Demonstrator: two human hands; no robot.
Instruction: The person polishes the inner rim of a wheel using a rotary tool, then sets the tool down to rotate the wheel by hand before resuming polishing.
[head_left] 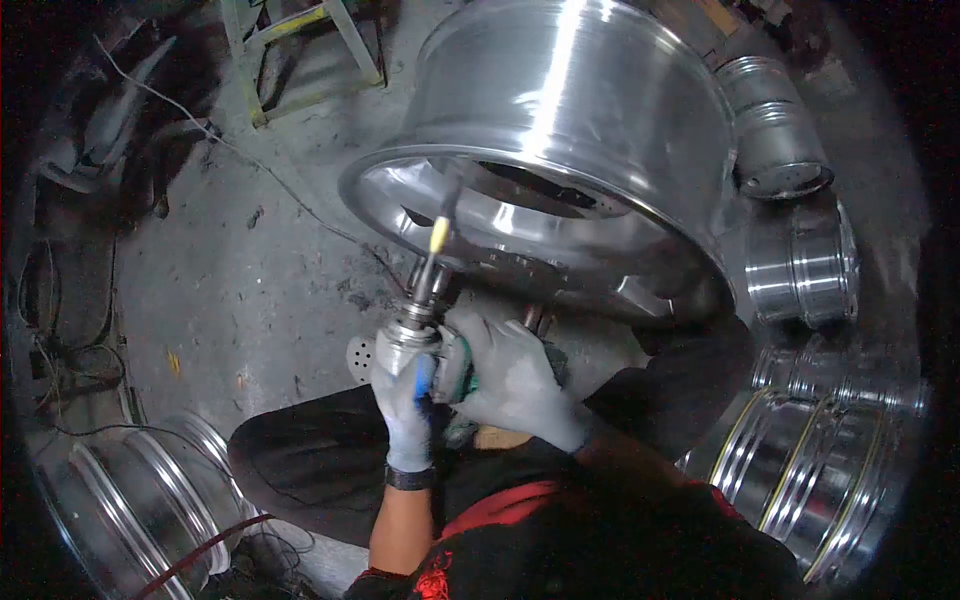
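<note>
A power grinder (408,335) with a metal nose is held in front of my lap, and its thin shaft ends in a blurred tip with a yellow part (439,236). My left hand (402,395), in a light grey glove, is wrapped around the grinder near its metal head. Beside it, my right hand (515,385), gloved too, grips the tool's darker green body; some of its fingers are hidden. Just beyond the hands a large polished metal wheel rim (570,110) is tilted, its open face towards me. The tip overlaps the rim's near opening; contact cannot be made out.
More metal wheel rims (800,260) stand along the right, with others (150,490) at lower left. A yellowish metal stand (300,25) is at the back. A cable (270,175) crosses the concrete floor (220,300), and a red hose (205,550) runs at lower left.
</note>
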